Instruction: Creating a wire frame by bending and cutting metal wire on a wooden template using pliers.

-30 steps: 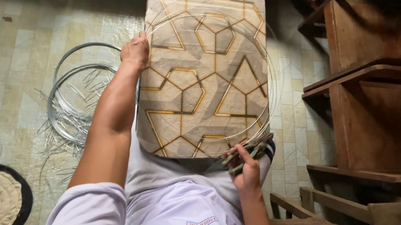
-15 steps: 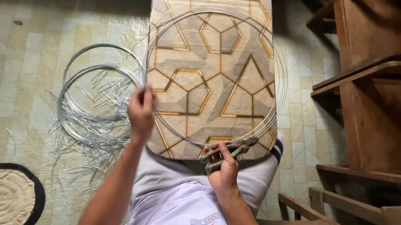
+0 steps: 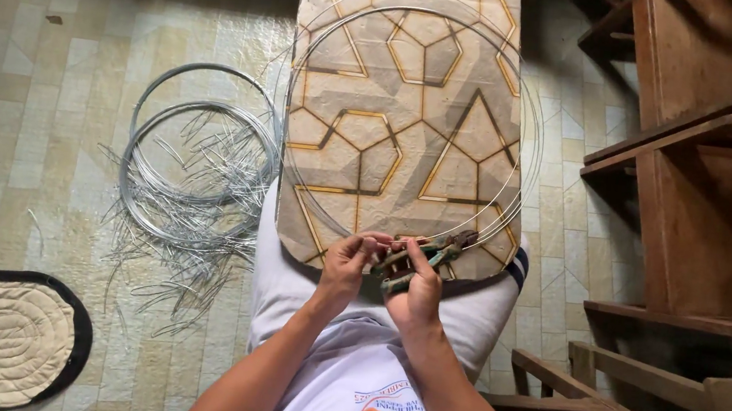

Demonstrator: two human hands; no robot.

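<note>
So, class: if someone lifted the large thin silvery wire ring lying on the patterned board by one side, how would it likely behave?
The large thin silvery wire ring would probably sag and wobble, being so thin for its span. It looks light. It overhangs the patterned board, so a push could slide it off.

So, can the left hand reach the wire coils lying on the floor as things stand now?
Probably yes. The left hand is on the wire ring at the board's near edge; the wire coils lie to its left, with nothing between.
</note>
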